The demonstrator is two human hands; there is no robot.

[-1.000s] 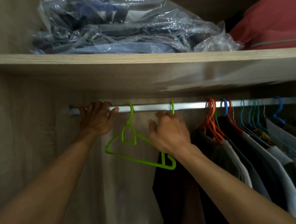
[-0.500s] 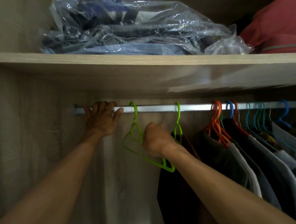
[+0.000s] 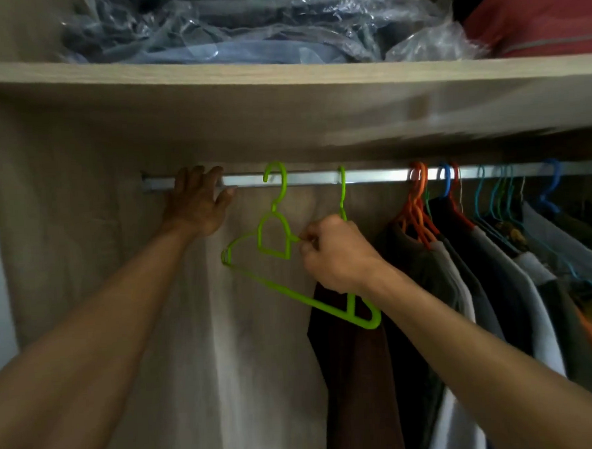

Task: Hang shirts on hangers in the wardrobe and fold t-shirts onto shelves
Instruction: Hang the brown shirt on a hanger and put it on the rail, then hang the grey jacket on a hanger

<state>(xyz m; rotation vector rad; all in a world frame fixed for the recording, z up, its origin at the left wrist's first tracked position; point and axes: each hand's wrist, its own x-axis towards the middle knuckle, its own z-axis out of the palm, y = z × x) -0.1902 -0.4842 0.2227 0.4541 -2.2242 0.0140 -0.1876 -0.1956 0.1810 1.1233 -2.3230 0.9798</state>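
Note:
An empty green hanger (image 3: pixel 275 239) hangs by its hook on the metal rail (image 3: pixel 371 176). My right hand (image 3: pixel 334 253) pinches its upper arm just right of the neck. A second green hanger (image 3: pixel 343 194) hangs behind that hand and carries a dark brown shirt (image 3: pixel 354 375). My left hand (image 3: pixel 197 203) rests on the rail near its left end, fingers over the bar. Further right, several shirts (image 3: pixel 479 283) hang on orange, blue and teal hangers.
A wooden shelf (image 3: pixel 280 74) runs above the rail, holding clothes in a clear plastic bag (image 3: pixel 243 24) and a red bundle (image 3: pixel 544 15). The wardrobe's left wall (image 3: pixel 65 236) stands close to my left arm. Bare back panel shows below the empty hanger.
My right hand left the second hanger's hook, dropped and shifted left, and now pinches the empty green hanger. My left hand stays on the rail. The camera moved closer.

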